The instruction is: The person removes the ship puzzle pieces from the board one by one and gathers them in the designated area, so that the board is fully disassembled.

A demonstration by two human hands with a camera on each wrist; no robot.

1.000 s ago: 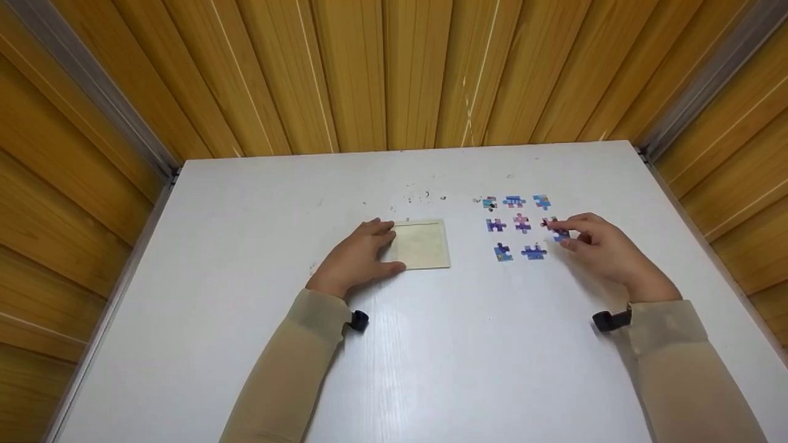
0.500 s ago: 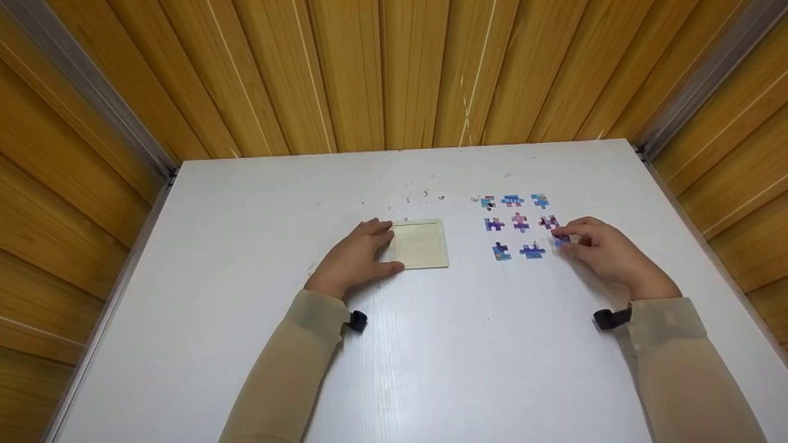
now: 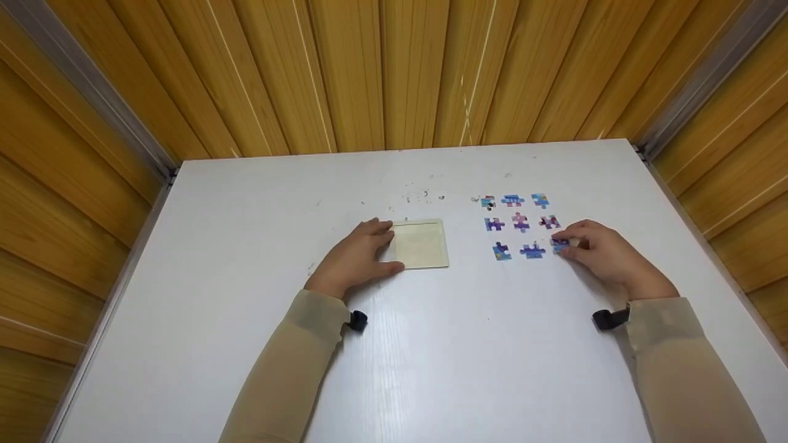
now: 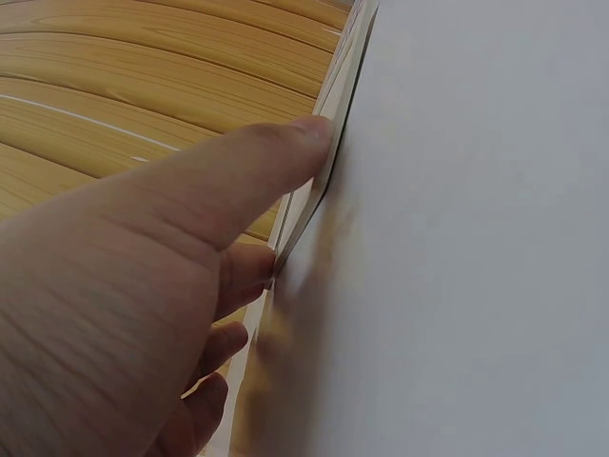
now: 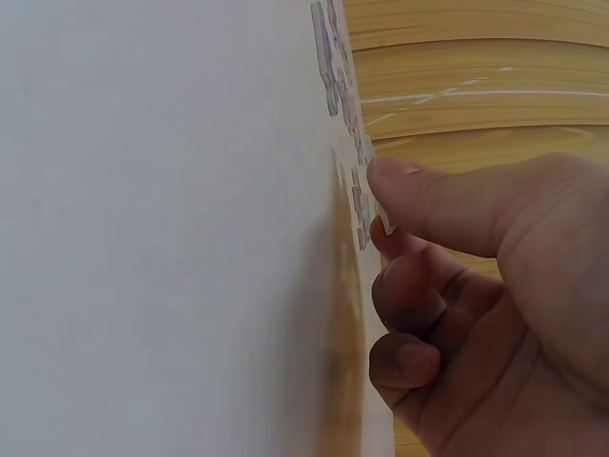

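My left hand (image 3: 360, 255) holds the left side of a square, pale wooden puzzle tray (image 3: 422, 246), thumb at its near edge and fingertips at its far edge. In the left wrist view the thumb presses on the tray's rim (image 4: 319, 167). To the right, my right hand (image 3: 600, 255) pinches a blue and purple jigsaw piece (image 3: 559, 244) between thumb and index finger. The right wrist view shows this piece (image 5: 383, 205) slightly tilted, its face mostly hidden. Further pieces lie beside it, among them a wide blue one (image 3: 533, 250) and a purple one (image 3: 550, 222).
The loose pieces form three rows, with a pink and purple piece (image 3: 520, 222) in the middle and a light blue one (image 3: 540, 200) at the far right. Dark specks (image 3: 426, 194) mark the white table (image 3: 431, 363). Wood-patterned walls (image 3: 406, 74) stand behind and at both sides.
My right hand has drawn the pinched piece slightly down, away from the purple piece it overlapped, to the lower right of the rows. The left hand stays on the tray.
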